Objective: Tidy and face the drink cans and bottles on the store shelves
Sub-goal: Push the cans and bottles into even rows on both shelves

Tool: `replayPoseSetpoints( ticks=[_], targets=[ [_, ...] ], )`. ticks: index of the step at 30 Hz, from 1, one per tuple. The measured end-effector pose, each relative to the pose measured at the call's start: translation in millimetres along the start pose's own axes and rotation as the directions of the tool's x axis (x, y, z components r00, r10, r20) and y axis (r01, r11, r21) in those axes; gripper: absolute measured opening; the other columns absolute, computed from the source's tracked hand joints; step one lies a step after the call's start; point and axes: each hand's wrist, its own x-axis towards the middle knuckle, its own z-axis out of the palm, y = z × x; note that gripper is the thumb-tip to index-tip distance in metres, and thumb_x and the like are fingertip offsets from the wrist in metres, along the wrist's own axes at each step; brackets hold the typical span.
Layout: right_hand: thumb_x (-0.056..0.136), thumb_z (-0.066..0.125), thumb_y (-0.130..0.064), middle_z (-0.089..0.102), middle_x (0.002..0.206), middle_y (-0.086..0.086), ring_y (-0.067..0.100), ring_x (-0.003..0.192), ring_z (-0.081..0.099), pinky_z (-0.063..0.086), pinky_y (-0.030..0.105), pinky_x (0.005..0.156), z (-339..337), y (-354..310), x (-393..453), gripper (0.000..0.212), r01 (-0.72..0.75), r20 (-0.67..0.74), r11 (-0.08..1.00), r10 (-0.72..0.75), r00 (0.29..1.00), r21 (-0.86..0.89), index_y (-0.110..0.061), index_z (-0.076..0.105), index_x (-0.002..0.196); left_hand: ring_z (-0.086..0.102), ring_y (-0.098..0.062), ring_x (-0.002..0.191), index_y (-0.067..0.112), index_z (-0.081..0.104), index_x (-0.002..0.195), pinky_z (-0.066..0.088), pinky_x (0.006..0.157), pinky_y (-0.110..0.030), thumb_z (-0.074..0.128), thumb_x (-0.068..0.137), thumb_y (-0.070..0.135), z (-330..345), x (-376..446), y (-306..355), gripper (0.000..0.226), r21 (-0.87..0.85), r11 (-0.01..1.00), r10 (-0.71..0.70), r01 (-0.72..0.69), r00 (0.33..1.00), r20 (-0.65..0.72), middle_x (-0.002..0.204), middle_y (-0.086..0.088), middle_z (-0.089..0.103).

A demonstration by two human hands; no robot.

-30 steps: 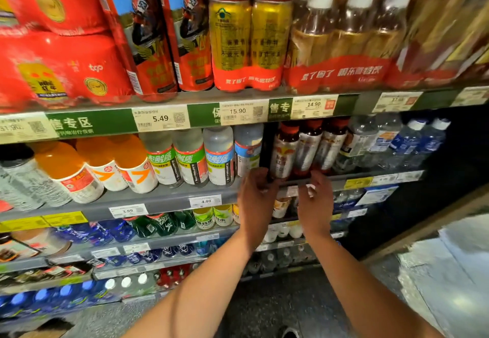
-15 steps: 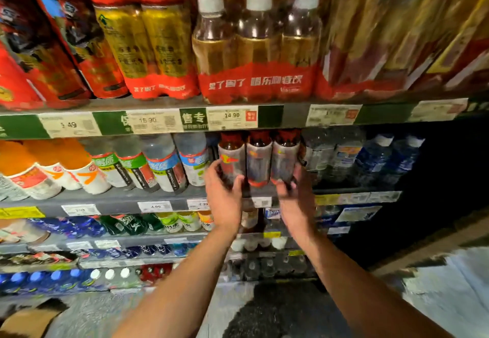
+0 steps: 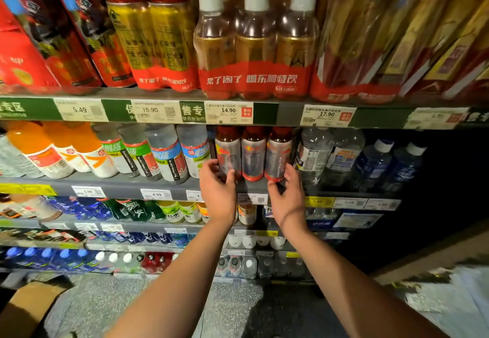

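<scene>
Second shelf [image 3: 164, 188] from top, mid-run. Three red-capped bottles with silver labels stand upright in a tight row at the front edge: left bottle [image 3: 228, 152], middle bottle [image 3: 253, 154], right bottle [image 3: 278, 154].

Left hand [image 3: 217, 189] sits at the base of the left bottle, thumb and fingers curled round its lower part — grasping it. Right hand [image 3: 287, 197] is at the foot of the right bottle, fingers loosely bent with tips by its base; whether it grips or only touches cannot be told. Middle bottle stands between the two hands, untouched.

Left of the trio: white electrolyte bottles [image 3: 169, 155], then orange drink bottles [image 3: 39, 150], leaning. Right: clear water bottles [image 3: 315, 152]. Top shelf directly above carries a shrink-wrapped pack of amber bottles [image 3: 255, 46], upright. Price tag 14.90 [image 3: 229, 112] on the rail above the trio.
</scene>
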Motion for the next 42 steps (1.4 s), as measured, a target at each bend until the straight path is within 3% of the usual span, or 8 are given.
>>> replayPoseSetpoints(
  ticks=[5, 9, 15, 21, 25, 32, 37, 42],
  targets=[
    [0.094, 0.063, -0.015, 0.058, 0.123, -0.004, -0.001, 0.104, 0.058, 0.044, 0.011, 0.083, -24.4, 8.9, -15.1, 0.044, -0.054, -0.192, 0.999, 0.052, 0.98, -0.002, -0.016, 0.049, 0.136, 0.06, -0.018, 0.094, 0.02, 0.054, 0.108, 0.051, 0.088, -0.033, 0.075, 0.087, 0.016, 8.1, -30.2, 10.3, 0.03, -0.065, 0.995, 0.078, -0.071, 0.991, 0.106, 0.101, 0.0, 0.059],
    [0.092, 0.062, -0.024, 0.059, 0.119, 0.001, 0.016, 0.106, 0.06, 0.053, 0.042, 0.089, -54.7, 20.8, -18.6, 0.034, -0.017, -0.359, 1.0, 0.011, 0.933, -0.012, -0.025, 0.052, 0.124, 0.062, -0.013, 0.092, 0.025, 0.057, 0.11, 0.051, 0.083, -0.027, 0.076, 0.086, 0.017, 29.7, -53.8, 14.6, 0.032, -0.167, 0.986, 0.077, -0.022, 0.939, 0.334, 0.1, 0.001, 0.062],
    [0.094, 0.062, -0.016, 0.058, 0.12, 0.005, 0.023, 0.108, 0.059, 0.051, 0.04, 0.09, -96.6, 23.6, -1.0, 0.029, -0.05, -0.482, 0.998, 0.03, 0.876, -0.03, -0.017, 0.052, 0.121, 0.059, -0.002, 0.113, 0.023, 0.057, 0.129, 0.047, 0.102, -0.024, 0.077, 0.087, 0.025, 67.4, -73.6, 28.4, 0.046, -0.091, 0.995, 0.012, 0.037, 0.873, 0.488, 0.122, 0.009, 0.063],
    [0.094, 0.058, -0.022, 0.06, 0.125, 0.002, 0.011, 0.107, 0.059, 0.045, 0.011, 0.086, -109.4, 30.2, 16.3, 0.047, -0.015, -0.32, 1.0, 0.006, 0.948, -0.026, -0.015, 0.045, 0.138, 0.055, -0.017, 0.126, 0.015, 0.053, 0.14, 0.047, 0.107, -0.035, 0.08, 0.083, 0.033, 105.8, -81.3, 46.9, 0.066, 0.026, 0.999, 0.009, -0.02, 0.933, 0.359, 0.135, -0.002, 0.059],
    [0.096, 0.06, -0.018, 0.052, 0.145, 0.009, 0.021, 0.132, 0.051, 0.044, 0.032, 0.105, -112.8, 40.3, 28.4, 0.057, -0.029, -0.211, 1.0, 0.03, 0.977, 0.006, -0.012, 0.038, 0.149, 0.059, -0.019, 0.118, 0.013, 0.06, 0.13, 0.049, 0.099, -0.034, 0.079, 0.084, 0.027, 120.4, -86.2, 54.5, 0.052, 0.094, 0.994, 0.04, -0.063, 0.972, 0.231, 0.125, -0.001, 0.064],
    [0.097, 0.057, -0.026, 0.061, 0.122, -0.015, 0.009, 0.113, 0.059, 0.05, 0.037, 0.101, -146.5, 55.3, 22.8, 0.037, 0.061, -0.183, 0.998, -0.053, 0.982, 0.034, -0.023, 0.053, 0.133, 0.064, -0.015, 0.097, 0.018, 0.062, 0.117, 0.054, 0.087, -0.032, 0.08, 0.083, 0.022, 137.3, -104.0, 58.1, 0.039, -0.011, 1.0, 0.005, -0.005, 1.0, 0.028, 0.108, 0.001, 0.064],
    [0.091, 0.056, -0.031, 0.054, 0.124, 0.013, 0.028, 0.117, 0.055, 0.046, 0.045, 0.102, -204.2, 79.7, 35.5, 0.043, 0.149, -0.46, 0.986, -0.169, 0.872, -0.08, -0.009, 0.05, 0.127, 0.065, -0.003, 0.079, 0.016, 0.067, 0.101, 0.054, 0.075, -0.026, 0.077, 0.088, 0.022, 166.0, -150.0, 72.8, 0.017, -0.053, 0.997, 0.062, -0.05, 0.968, 0.245, 0.089, 0.004, 0.069],
    [0.09, 0.066, -0.022, 0.058, 0.137, 0.008, 0.023, 0.125, 0.057, 0.046, 0.032, 0.102, -227.5, 86.1, 62.1, 0.066, 0.0, -0.278, 0.999, -0.015, 0.961, -0.054, -0.013, 0.035, 0.148, 0.069, -0.014, 0.099, 0.012, 0.064, 0.126, 0.056, 0.085, -0.029, 0.077, 0.087, 0.03, 199.3, -171.8, 85.5, 0.044, 0.07, 0.995, 0.043, -0.072, 0.937, 0.347, 0.112, -0.001, 0.073]
  ],
)
